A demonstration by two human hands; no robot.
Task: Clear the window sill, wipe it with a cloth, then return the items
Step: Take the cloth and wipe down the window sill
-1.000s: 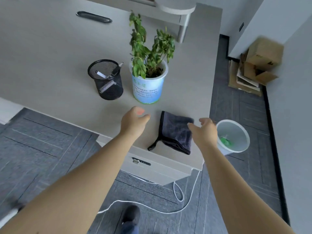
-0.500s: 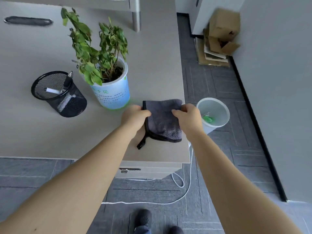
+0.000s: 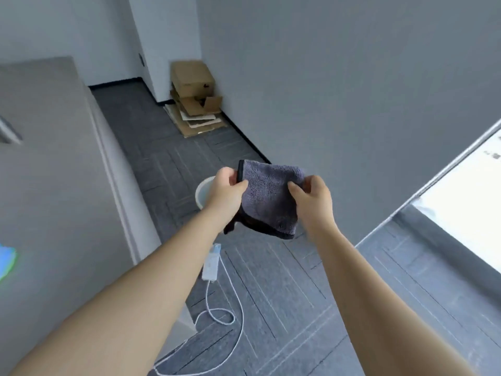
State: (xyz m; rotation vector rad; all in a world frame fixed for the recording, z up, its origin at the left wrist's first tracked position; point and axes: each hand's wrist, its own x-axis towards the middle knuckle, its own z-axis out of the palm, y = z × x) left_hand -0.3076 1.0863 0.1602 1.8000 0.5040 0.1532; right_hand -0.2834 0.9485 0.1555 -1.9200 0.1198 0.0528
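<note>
A folded dark grey cloth (image 3: 267,196) hangs in the air over the floor, held between both hands. My left hand (image 3: 226,189) pinches its upper left corner and my right hand (image 3: 311,198) pinches its right edge. The window sill (image 3: 466,210) shows as a bright white strip at the right edge, beyond a grey wall. The potted plant is only a blurred blue-green patch (image 3: 6,260) at the far left on the desk; the pen holder is out of view.
The grey desk (image 3: 51,169) fills the left side. A white waste bin (image 3: 202,195) stands on the floor behind my left hand. A white power adapter (image 3: 212,263) with its cable lies on the carpet. Cardboard boxes (image 3: 193,96) are stacked in the far corner.
Both hands have lifted the cloth off the desk. The view has swung right, away from the desk, toward the wall and window sill.
</note>
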